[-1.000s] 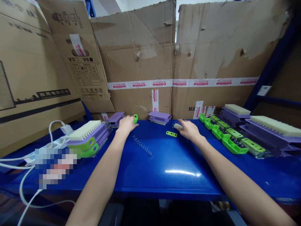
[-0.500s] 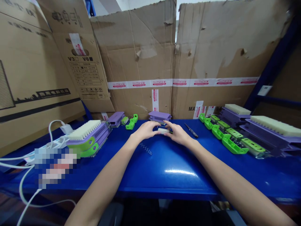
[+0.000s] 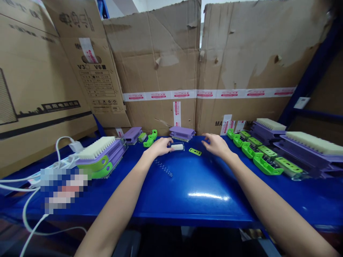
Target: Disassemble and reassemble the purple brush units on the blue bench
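Note:
My left hand [image 3: 160, 146] pinches the left end of a small clear plastic case [image 3: 177, 146] with a white block inside, low over the blue table. A flat green plate [image 3: 195, 151] with holes lies just right of the case. My right hand [image 3: 216, 144] is held apart from both, fingers spread and nothing visible between them. Behind the case stands a purple brush body [image 3: 182, 133], bristles down. Several small springs or screws [image 3: 164, 167], too small to tell which, lie in a slanting row below my left hand.
Purple parts with cream bristle pads [image 3: 312, 142], green brackets [image 3: 264, 165] and clear cases with green tops [image 3: 291, 167] line the right side. At left are a purple-green brush [image 3: 100, 157], a power strip [image 3: 60, 164] and white cables. Cardboard [image 3: 160, 71] walls the back.
The green plate now lies on the table between my hands. My right hand has moved right, off the case, over where the screwdriver showed. My left hand and the case have shifted slightly left.

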The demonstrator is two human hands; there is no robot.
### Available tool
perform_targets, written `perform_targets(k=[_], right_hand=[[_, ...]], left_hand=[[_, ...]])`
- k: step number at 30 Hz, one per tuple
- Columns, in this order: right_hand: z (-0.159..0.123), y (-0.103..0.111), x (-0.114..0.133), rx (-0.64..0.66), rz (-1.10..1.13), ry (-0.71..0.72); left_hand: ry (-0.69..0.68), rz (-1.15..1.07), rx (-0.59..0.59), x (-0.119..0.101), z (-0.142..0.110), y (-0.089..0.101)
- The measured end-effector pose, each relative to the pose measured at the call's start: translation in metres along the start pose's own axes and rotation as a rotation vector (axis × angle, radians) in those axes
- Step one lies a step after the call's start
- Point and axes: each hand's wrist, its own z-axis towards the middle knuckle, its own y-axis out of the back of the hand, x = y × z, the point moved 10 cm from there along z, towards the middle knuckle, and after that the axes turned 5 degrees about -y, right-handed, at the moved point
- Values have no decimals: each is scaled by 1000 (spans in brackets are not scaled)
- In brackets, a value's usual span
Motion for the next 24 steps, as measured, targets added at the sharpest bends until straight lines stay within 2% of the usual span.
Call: perform_targets(k=[4,7,10,13,17,20,24], right_hand=[[-6,-31,16,194,132,117],[-11,-46,25,266,108,125],[-10,-39,23,231,46,75],[-6,-18,22,107,34,73],[-9,0,41,-31,153,194],[-16,-6,63,-9,228,306],[-23,-19,77,65,218,359]], left_hand=[[-13,-23,-19,1,0,-1],[-45,-33,-22,-7,2,-5],[-67,-41,-20,-14,3,-8],[-77,-62,-26,-20,4,-10],[-117,-142,-52,-29,4,-13],[-171,-212,-62,-38,4,-15],[-262,-199,-72,-52,3,-15]])
